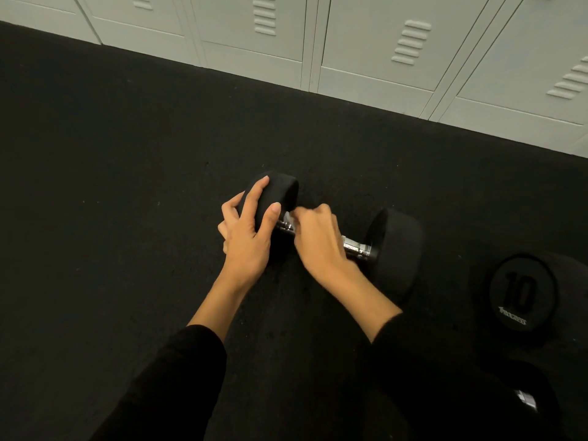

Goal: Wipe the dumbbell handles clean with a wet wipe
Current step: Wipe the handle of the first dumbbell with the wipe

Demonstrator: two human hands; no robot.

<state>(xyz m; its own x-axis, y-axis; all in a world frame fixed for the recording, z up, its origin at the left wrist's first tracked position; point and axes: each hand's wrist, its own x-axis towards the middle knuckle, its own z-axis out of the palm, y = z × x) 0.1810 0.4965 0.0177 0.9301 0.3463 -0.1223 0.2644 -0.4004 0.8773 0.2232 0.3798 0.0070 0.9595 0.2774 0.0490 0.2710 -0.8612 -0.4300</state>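
A black dumbbell (397, 249) with a chrome handle (358, 246) lies on the dark rubber floor in the middle of the view. My left hand (251, 233) grips its left head, fingers and thumb spread round the black rubber. My right hand (318, 240) is curled round the left half of the handle. A small pale bit at the fingertips by the left head may be the wipe; I cannot make it out clearly. The right part of the handle shows bare chrome.
A second black dumbbell (521, 294) marked 10 lies at the right, close to the first one's right head. Pale grey lockers (366, 49) run along the far edge of the black floor (127, 186).
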